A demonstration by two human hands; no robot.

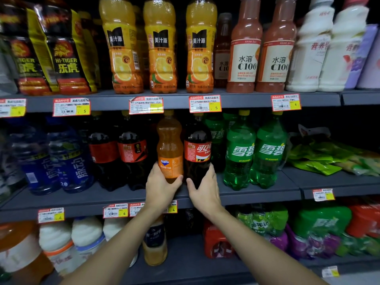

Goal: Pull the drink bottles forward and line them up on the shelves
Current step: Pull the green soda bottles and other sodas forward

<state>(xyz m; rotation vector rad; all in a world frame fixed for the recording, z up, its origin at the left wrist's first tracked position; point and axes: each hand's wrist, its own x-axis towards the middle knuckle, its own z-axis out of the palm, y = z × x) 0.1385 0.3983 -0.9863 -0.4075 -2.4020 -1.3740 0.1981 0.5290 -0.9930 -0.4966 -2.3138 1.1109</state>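
Mid-facing on the middle shelf (123, 199): my left hand (159, 187) wraps the Fanta bottle (169, 147), right hand (202, 189) cups the cola bottle (197, 149), next I'd slide both toward the front edge, level with the Sprites (255, 153).

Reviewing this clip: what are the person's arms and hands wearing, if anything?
Nothing shows. Both forearms are bare up to the frame's lower edge, with no sleeves in view. The left hand and right hand have no gloves, and no rings, watch or wristband can be seen. Fingernails look short and unpainted, as far as the dim light allows.
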